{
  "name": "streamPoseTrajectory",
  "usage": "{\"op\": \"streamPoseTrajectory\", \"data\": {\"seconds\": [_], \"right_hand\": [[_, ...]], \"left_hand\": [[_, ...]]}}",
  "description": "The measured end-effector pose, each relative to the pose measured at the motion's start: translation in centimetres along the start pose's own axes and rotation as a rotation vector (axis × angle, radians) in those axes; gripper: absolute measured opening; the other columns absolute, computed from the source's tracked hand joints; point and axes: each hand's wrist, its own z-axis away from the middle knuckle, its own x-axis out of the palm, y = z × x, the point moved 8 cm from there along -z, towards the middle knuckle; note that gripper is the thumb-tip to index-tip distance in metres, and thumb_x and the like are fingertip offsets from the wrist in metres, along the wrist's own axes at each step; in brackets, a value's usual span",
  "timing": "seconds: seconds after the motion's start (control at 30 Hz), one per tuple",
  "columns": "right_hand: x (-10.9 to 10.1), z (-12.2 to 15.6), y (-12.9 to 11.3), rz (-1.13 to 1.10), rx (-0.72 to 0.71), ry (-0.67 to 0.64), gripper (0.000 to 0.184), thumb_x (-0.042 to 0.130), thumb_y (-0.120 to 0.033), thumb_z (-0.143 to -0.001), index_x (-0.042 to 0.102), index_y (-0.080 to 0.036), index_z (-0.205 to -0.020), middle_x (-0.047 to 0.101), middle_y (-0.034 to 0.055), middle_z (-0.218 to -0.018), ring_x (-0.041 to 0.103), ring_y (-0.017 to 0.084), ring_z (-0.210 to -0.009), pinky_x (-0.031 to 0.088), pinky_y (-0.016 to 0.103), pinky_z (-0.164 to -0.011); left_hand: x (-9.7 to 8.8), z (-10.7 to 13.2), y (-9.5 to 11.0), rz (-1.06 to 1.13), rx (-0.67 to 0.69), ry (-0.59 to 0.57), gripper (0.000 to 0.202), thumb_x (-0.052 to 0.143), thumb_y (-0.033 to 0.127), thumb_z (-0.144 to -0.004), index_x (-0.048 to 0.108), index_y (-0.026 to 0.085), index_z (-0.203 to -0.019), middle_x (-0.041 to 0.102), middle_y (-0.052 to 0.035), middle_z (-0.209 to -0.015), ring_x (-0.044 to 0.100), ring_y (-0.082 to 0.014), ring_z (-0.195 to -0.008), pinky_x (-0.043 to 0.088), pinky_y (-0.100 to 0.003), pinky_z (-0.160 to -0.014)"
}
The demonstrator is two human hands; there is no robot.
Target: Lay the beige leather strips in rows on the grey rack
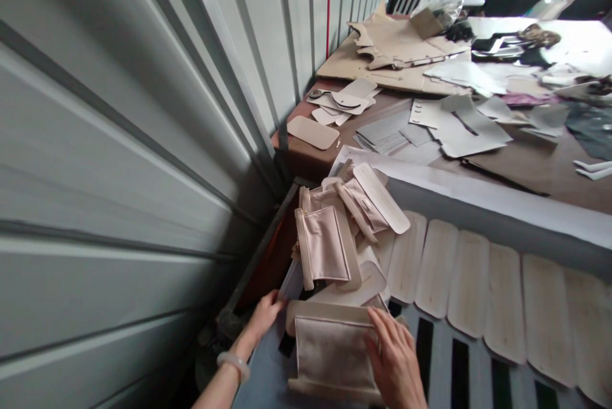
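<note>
In the lower middle lies a beige fabric pocket panel with a stiff band along its top. My right hand holds its right side, with fingertips and thumb over the face and upper corner. My left hand, with a pale bangle at the wrist, is at the grey board's left edge, just left of the panel. Its fingers are drawn together; what lies in them is hidden. Beyond both hands, similar pocket panels form a loose heap, with another panel leaning across the top.
Rounded beige strips lie in a row over the dark-slotted grey surface. A ribbed metal wall rises close on the left. The brown table behind carries cut pieces, scissors and cardboard.
</note>
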Motion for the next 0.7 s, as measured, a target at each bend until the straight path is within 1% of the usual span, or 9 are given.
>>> {"op": "streamPoseTrajectory", "data": {"seconds": [0.1, 0.2, 0.27, 0.33, 0.43, 0.5, 0.57, 0.63, 0.7], "right_hand": [[2.9, -4.0, -3.0, 0.108, -0.043, -0.233, 0.044, 0.055, -0.011, -0.083, 0.052, -0.016, -0.127, 0.052, 0.0104, -0.127, 0.044, 0.030, -0.118, 0.029, 0.045, -0.103], [3.8, -5.7, -3.7, 0.149, 0.034, -0.380, 0.032, 0.063, -0.011, -0.077, 0.061, -0.016, -0.109, 0.058, 0.0095, -0.109, 0.049, 0.028, -0.104, 0.033, 0.042, -0.096], [3.7, -5.7, -3.5, 0.145, 0.101, -0.454, 0.030, 0.067, -0.012, -0.072, 0.062, -0.017, -0.101, 0.059, 0.0078, -0.101, 0.052, 0.027, -0.098, 0.035, 0.040, -0.090], [3.5, -4.8, -3.0, 0.123, 0.170, -0.568, 0.028, 0.065, -0.010, -0.068, 0.063, -0.017, -0.095, 0.061, 0.0074, -0.099, 0.055, 0.026, -0.096, 0.037, 0.037, -0.084], [2.3, -2.3, -1.7, 0.038, 0.303, -0.737, 0.015, 0.056, -0.011, -0.066, 0.062, -0.016, -0.079, 0.064, 0.0052, -0.083, 0.059, 0.023, -0.081, 0.034, 0.029, -0.065], [0.8, -0.2, -0.8, -0.132, 0.396, -0.795, 0.008, 0.052, -0.016, -0.065, 0.058, -0.015, -0.071, 0.061, 0.0020, -0.070, 0.058, 0.020, -0.071, 0.029, 0.025, -0.056], [-0.7, 2.2, -0.4, -0.444, 0.472, -0.823, 0.011, 0.050, -0.021, -0.067, 0.059, -0.015, -0.072, 0.059, -0.0004, -0.068, 0.058, 0.019, -0.071, 0.030, 0.023, -0.055], [-2.0, 4.7, 0.0, -0.826, 0.583, -0.813, 0.020, 0.053, -0.027, -0.070, 0.062, -0.014, -0.081, 0.061, 0.0001, -0.076, 0.059, 0.021, -0.080, 0.038, 0.022, -0.061], [-2.8, 7.5, 1.3, -1.100, 0.755, -0.739, 0.034, 0.058, -0.031, -0.066, 0.064, -0.012, -0.094, 0.063, 0.0028, -0.086, 0.059, 0.025, -0.092, 0.045, 0.025, -0.073]], "left_hand": [[-0.4, 0.2, 0.3, -0.027, 0.050, -0.021, 0.034, 0.058, 0.040, -0.075, 0.065, 0.016, -0.097, 0.072, -0.0074, -0.096, 0.065, -0.0235, -0.089, 0.047, -0.030, -0.079], [-1.6, 0.8, 0.6, -0.054, 0.112, 0.081, 0.042, 0.055, 0.037, -0.078, 0.058, 0.017, -0.114, 0.067, -0.0104, -0.113, 0.061, -0.0246, -0.105, 0.044, -0.035, -0.093], [-2.4, 1.6, 1.2, -0.074, 0.160, 0.180, 0.042, 0.051, 0.039, -0.081, 0.055, 0.016, -0.117, 0.062, -0.0133, -0.119, 0.057, -0.0261, -0.112, 0.041, -0.038, -0.099], [-2.3, 2.3, 2.2, -0.083, 0.217, 0.231, 0.040, 0.050, 0.042, -0.083, 0.057, 0.018, -0.114, 0.060, -0.0133, -0.119, 0.056, -0.0267, -0.113, 0.041, -0.039, -0.099], [-0.1, 3.2, 4.3, -0.119, 0.331, 0.148, 0.031, 0.052, 0.041, -0.084, 0.061, 0.022, -0.107, 0.063, -0.0102, -0.112, 0.059, -0.0252, -0.106, 0.044, -0.036, -0.094], [2.1, 3.5, 5.7, -0.147, 0.383, 0.063, 0.029, 0.054, 0.039, -0.084, 0.062, 0.023, -0.107, 0.064, -0.0091, -0.109, 0.059, -0.0244, -0.106, 0.044, -0.036, -0.094], [4.0, 3.6, 6.6, -0.157, 0.396, 0.006, 0.030, 0.058, 0.036, -0.081, 0.062, 0.023, -0.107, 0.065, -0.0082, -0.107, 0.059, -0.0239, -0.104, 0.044, -0.035, -0.093], [5.7, 3.6, 7.1, -0.162, 0.392, -0.021, 0.024, 0.064, 0.032, -0.075, 0.064, 0.023, -0.097, 0.065, -0.0066, -0.098, 0.060, -0.0231, -0.095, 0.045, -0.034, -0.087], [7.0, 3.6, 7.3, -0.164, 0.379, -0.028, 0.013, 0.066, 0.032, -0.072, 0.062, 0.021, -0.079, 0.063, -0.0041, -0.086, 0.059, -0.0207, -0.083, 0.043, -0.032, -0.078]]}}
